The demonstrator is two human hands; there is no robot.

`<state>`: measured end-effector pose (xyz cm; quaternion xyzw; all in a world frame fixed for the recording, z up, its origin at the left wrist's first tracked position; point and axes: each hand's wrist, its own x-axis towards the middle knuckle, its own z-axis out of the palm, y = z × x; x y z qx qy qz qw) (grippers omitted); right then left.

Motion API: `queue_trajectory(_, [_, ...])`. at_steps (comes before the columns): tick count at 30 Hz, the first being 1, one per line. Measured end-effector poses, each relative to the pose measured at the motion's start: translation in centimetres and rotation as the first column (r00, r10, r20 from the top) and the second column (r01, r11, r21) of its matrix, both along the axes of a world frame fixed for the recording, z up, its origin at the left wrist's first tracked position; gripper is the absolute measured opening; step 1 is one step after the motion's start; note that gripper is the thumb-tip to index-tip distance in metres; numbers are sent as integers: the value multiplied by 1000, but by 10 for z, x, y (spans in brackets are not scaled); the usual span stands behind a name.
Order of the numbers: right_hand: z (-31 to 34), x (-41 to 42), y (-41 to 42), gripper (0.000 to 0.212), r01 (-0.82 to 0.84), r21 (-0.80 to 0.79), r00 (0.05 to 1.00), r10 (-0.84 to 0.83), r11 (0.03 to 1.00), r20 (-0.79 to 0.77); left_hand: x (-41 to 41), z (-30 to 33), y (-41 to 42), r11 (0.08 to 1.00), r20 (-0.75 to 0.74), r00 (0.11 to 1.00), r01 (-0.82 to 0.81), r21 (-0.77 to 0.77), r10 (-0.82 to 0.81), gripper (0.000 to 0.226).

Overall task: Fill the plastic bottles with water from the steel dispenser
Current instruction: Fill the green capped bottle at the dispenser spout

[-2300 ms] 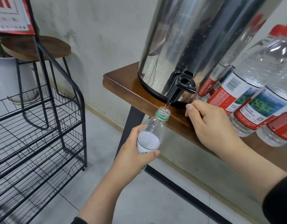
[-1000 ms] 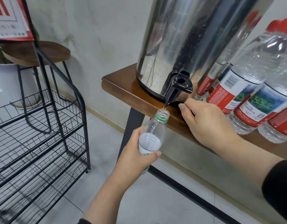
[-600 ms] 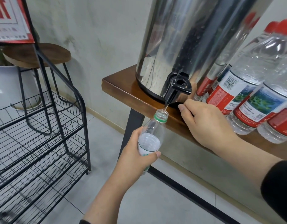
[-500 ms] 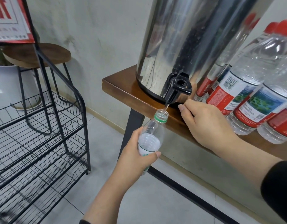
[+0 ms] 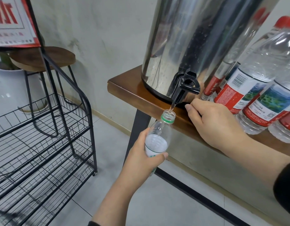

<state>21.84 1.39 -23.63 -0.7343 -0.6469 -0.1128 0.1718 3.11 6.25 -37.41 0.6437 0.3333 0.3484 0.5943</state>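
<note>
The bottle [image 5: 159,136] sits tilted under the black tap [image 5: 183,86] of the dispenser [image 5: 181,38], its open green-ringed mouth catching a thin stream. The left hand [image 5: 141,159] grips it round the label, below the table [image 5: 124,85] edge. The right hand [image 5: 212,121] rests on that edge by the tap, fingers curled with nothing seen in them. Red-labelled bottles [image 5: 255,88] stand to the right. A wire rack [image 5: 43,136] stands left.
</note>
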Motion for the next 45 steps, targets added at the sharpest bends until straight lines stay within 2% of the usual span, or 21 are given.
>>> queue_trajectory(45, [0,0,0,37,-12,-5,1000,12,1000,15,-1,6,-1,1000,-23,1000,4,8,-4,75])
